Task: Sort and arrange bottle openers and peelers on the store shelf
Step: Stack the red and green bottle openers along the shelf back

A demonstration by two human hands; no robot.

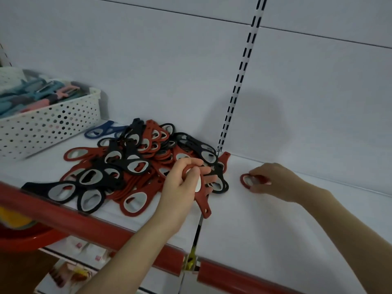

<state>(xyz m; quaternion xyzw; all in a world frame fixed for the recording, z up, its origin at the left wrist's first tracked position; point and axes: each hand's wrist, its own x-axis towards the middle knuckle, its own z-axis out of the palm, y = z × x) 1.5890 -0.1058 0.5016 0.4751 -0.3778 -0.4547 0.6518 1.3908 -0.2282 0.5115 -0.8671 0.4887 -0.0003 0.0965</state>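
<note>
Left hand point(183, 187): you grip a red bottle opener point(202, 200), handle toward you.
Right hand point(275, 181): you pinch a second opener point(242, 181), flat, ring end leftward.

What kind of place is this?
Probably a shop: a white display shelf with a red front rail, a slotted upright behind it, and a heap of matching bottle openers beside a basket of peelers.
</note>
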